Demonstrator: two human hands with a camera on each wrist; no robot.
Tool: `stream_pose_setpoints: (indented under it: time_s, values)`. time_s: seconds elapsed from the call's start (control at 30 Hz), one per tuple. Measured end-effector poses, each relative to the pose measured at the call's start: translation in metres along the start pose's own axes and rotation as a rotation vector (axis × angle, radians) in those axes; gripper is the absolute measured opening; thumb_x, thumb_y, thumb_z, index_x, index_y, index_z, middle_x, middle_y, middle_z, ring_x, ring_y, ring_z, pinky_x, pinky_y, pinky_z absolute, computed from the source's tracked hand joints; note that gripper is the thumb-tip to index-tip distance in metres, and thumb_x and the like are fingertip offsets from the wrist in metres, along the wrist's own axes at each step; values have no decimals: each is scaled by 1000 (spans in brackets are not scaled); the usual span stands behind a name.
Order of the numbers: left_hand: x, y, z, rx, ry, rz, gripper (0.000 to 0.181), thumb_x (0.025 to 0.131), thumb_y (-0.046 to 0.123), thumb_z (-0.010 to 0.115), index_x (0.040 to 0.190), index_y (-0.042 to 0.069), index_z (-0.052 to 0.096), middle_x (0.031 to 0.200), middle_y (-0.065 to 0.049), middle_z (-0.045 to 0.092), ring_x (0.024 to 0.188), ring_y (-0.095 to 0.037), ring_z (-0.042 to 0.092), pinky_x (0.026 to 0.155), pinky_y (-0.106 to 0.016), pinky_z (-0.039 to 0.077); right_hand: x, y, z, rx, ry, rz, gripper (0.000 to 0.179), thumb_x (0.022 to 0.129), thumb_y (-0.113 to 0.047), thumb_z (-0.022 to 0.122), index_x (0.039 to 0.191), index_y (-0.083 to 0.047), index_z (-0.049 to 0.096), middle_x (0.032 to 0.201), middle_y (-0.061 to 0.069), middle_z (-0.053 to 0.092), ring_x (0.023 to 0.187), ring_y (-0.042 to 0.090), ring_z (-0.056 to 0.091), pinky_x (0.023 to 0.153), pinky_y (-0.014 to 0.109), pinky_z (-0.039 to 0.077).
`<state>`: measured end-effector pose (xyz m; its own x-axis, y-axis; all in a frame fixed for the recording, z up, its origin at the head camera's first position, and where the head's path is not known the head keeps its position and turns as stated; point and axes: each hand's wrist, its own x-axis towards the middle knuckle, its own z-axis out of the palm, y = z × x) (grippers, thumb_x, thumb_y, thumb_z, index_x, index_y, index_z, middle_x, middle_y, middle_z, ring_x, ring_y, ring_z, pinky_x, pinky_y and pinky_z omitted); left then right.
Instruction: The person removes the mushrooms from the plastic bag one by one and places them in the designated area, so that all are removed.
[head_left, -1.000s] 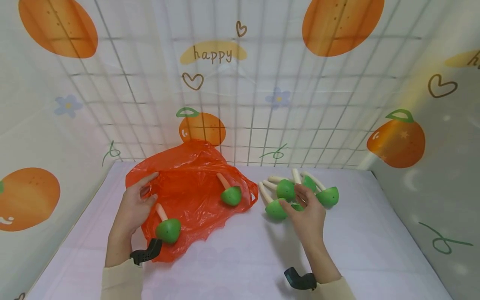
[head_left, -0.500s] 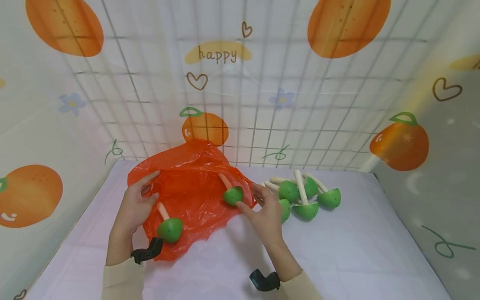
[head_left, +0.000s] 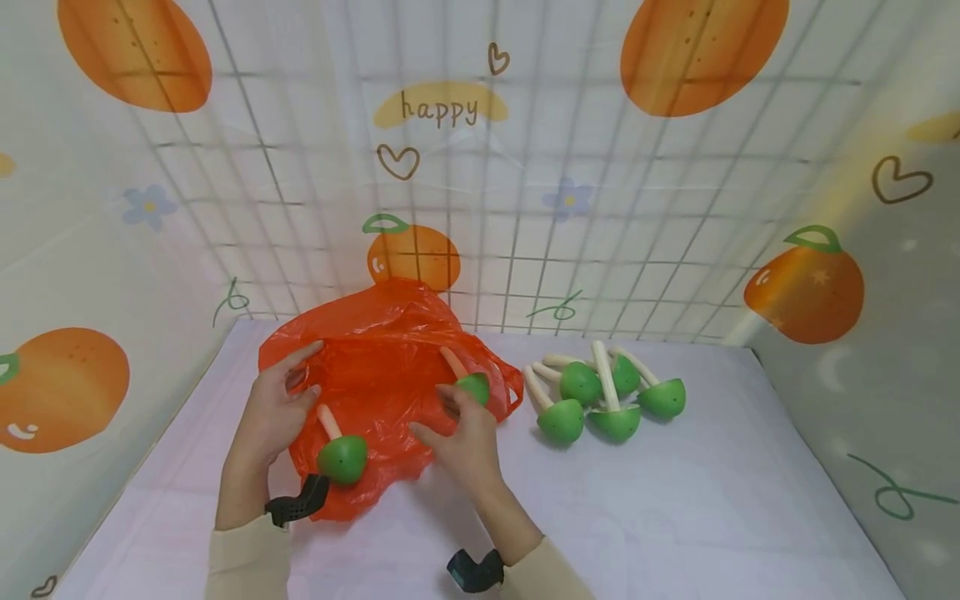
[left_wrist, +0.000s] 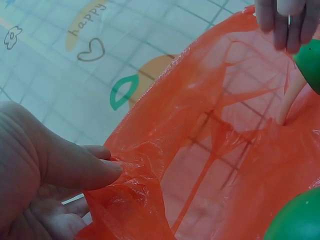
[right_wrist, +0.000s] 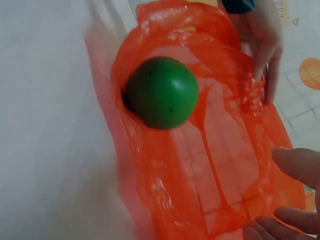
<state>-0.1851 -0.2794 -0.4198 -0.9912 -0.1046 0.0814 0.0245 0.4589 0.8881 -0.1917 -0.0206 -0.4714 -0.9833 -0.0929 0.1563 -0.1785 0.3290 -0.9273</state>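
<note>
My left hand [head_left: 273, 417] holds the left rim of a thin red plastic bag [head_left: 382, 312], pinched between thumb and fingers in the left wrist view. The bag lies with its mouth spread towards me. One toy mushroom [head_left: 342, 460], with a green dotted cap and pale stem, sits at the bag's near left edge. A second toy mushroom [head_left: 474, 387] lies in the bag's right side, partly hidden by my right hand [head_left: 472, 442]. That hand hovers over the bag's right front, fingers loosely apart and holding nothing. Its fingers [right_wrist: 297, 167] appear spread in the right wrist view.
Several more toy mushrooms [head_left: 581, 383] lie heaped on the pale tablecloth [head_left: 675, 500], right of the bag. A white sheet printed with oranges covers a wire grid [head_left: 487, 208] behind, and printed sheets [head_left: 60, 250] enclose both sides.
My right hand has moved left from the mushroom heap, past the bag's handle, to over the bag's right front. My left hand keeps its hold on the bag. The mushrooms look unmoved.
</note>
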Motion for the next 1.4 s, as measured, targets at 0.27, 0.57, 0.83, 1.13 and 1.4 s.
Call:
stream_pose_setpoints:
  time_s: [0.27, 0.57, 0.83, 1.13, 1.4]
  values:
    - [1, -2, 0, -9, -3, 27, 63, 100, -8, 57, 160, 12, 47, 162, -20, 41, 146, -47, 40, 111, -57, 45, -3, 2, 26, -24, -92, -46, 60, 87, -19, 88, 138, -1, 62, 134, 13, 68, 126, 35, 64, 105, 51, 55]
    - [2, -3, -1, 15, 1, 27, 62, 101, -5, 57, 160, 14, 47, 162, -19, 42, 146, -47, 41, 112, -58, 45, -7, 7, 50, -50, -143, -67, 60, 86, -19, 89, 135, 3, 64, 131, 18, 69, 121, 34, 66, 103, 46, 56]
    - [2, -3, -2, 10, 4, 58, 60, 101, -5, 57, 159, 12, 48, 162, -20, 42, 145, -49, 42, 112, -59, 44, -12, 4, 72, -85, -179, -54, 62, 83, -24, 92, 133, 3, 66, 127, 15, 71, 117, 31, 66, 102, 46, 57]
    - [2, -4, -2, 1, 2, 45, 61, 101, -5, 57, 158, 13, 49, 162, -20, 41, 146, -49, 41, 113, -58, 44, -17, 1, 88, -156, -186, 15, 64, 81, -31, 93, 132, 0, 68, 122, 10, 72, 112, 27, 65, 100, 46, 57]
    - [2, -3, -3, -7, 4, 47, 62, 100, -7, 57, 158, 13, 48, 162, -21, 41, 146, -49, 41, 111, -57, 45, -18, 1, 97, -180, -196, 4, 56, 79, -34, 95, 121, -6, 71, 105, -1, 71, 95, 17, 63, 88, 35, 60]
